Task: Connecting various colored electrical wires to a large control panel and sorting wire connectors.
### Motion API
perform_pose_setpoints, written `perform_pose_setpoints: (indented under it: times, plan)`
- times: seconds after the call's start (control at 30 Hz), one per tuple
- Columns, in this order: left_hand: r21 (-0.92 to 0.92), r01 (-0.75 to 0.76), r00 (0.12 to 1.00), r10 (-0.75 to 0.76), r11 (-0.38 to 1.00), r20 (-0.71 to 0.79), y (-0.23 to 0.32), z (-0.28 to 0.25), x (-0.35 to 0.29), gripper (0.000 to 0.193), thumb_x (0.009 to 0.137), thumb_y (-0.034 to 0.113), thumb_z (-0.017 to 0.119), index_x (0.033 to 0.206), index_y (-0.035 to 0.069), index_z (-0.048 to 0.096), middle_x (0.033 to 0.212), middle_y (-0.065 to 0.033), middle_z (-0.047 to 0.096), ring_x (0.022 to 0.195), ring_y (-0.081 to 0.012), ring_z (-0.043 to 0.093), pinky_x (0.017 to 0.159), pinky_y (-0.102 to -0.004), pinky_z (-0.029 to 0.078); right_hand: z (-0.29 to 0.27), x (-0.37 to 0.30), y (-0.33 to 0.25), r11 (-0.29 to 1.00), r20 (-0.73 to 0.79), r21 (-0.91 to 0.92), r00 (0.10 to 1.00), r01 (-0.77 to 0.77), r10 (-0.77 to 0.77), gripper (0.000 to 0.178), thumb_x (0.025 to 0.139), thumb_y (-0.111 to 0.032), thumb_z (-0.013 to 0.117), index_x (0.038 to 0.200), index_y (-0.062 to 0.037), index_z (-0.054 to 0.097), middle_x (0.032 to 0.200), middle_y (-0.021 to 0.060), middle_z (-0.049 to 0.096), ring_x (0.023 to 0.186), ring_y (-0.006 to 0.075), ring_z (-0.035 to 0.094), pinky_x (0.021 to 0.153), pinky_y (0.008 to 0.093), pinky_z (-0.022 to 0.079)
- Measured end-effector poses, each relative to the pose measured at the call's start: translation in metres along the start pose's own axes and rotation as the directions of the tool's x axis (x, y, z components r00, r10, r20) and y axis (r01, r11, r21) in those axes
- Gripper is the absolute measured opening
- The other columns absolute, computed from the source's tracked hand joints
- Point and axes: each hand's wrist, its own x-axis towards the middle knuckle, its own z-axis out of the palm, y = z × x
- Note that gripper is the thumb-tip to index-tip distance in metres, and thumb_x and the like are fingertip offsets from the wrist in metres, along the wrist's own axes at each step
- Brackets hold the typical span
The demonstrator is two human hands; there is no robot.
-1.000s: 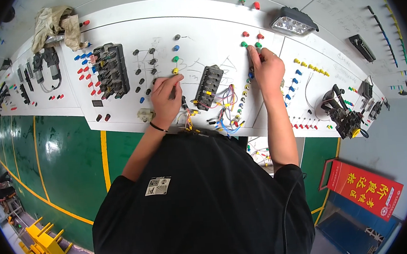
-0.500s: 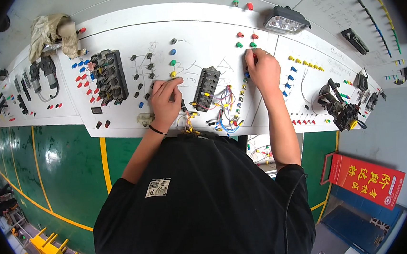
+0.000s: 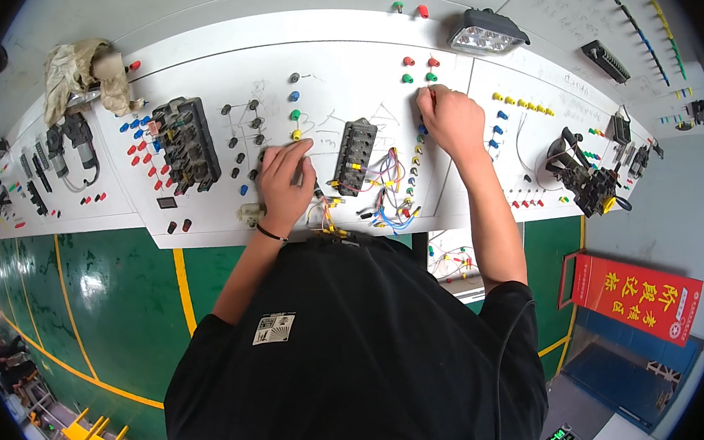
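My left hand point(image 3: 285, 194) rests on the white panel point(image 3: 232, 56), fingers loosely bent and thumb apart, with no object visible in it. It lies beside a column of binding posts, just below the yellow binding post point(image 3: 296, 135). To its right sits a black fuse box point(image 3: 355, 155), with loose coloured wires point(image 3: 387, 191) by its lower end. My right hand point(image 3: 454, 125) is closed in a pinch farther right on the panel, below the green binding posts point(image 3: 433, 76). Whatever its fingertips grip is hidden by the fingers.
A larger black relay box point(image 3: 187, 146) is mounted left of centre. A lamp point(image 3: 486, 32) stands at the far right edge. Cloth gloves point(image 3: 88, 75) lie at the far left. A black switch assembly point(image 3: 584, 173) and a red sign point(image 3: 635, 297) are to the right.
My right hand's wrist and knuckles have turned slightly while its fingertips stay near the same spot. My left hand has barely moved. The whole view has shifted a little.
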Motion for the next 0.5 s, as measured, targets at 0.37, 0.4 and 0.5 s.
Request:
perform_pose_setpoints:
  times: [0.37, 0.4, 0.5]
  plan:
    - [-0.005, 0.084, 0.996, -0.084, 0.996, 0.042, -0.001, -0.001, 0.001, 0.026, 0.083, -0.005, 0.066, 0.105, 0.006, 0.073, 0.093, -0.0077, 0.074, 0.081, -0.0256, 0.062, 0.072, -0.0350, 0.052, -0.010, 0.001, -0.005, 0.997, 0.134, 0.007, 0.988, -0.078, 0.076, 0.051, 0.101, -0.043, 0.050, 0.074, -0.0052, 0.070, 0.065, 0.0176, 0.066, 0.061, 0.0381, 0.065, 0.060, 0.0456, 0.052]
    - [-0.006, 0.082, 0.996, -0.081, 0.997, 0.042, -0.002, -0.001, 0.001, 0.026, 0.083, -0.005, 0.066, 0.105, 0.006, 0.073, 0.093, -0.0077, 0.074, 0.081, -0.0256, 0.062, 0.072, -0.0350, 0.052, -0.008, 0.001, -0.005, 0.994, 0.059, 0.055, 0.994, -0.099, 0.096, 0.050, 0.101, -0.043, 0.052, 0.073, -0.0053, 0.069, 0.065, 0.0174, 0.066, 0.060, 0.0374, 0.065, 0.059, 0.0449, 0.052]
    - [-0.017, 0.067, 0.997, -0.066, 0.998, 0.040, -0.003, -0.001, 0.002, 0.026, 0.083, -0.005, 0.065, 0.105, 0.006, 0.073, 0.094, -0.0079, 0.074, 0.082, -0.0260, 0.062, 0.072, -0.0346, 0.052, 0.004, 0.000, -0.006, 0.990, -0.085, 0.107, 0.991, -0.096, 0.105, 0.046, 0.100, -0.040, 0.054, 0.073, -0.0061, 0.068, 0.064, 0.0169, 0.066, 0.061, 0.0365, 0.066, 0.059, 0.0449, 0.052]
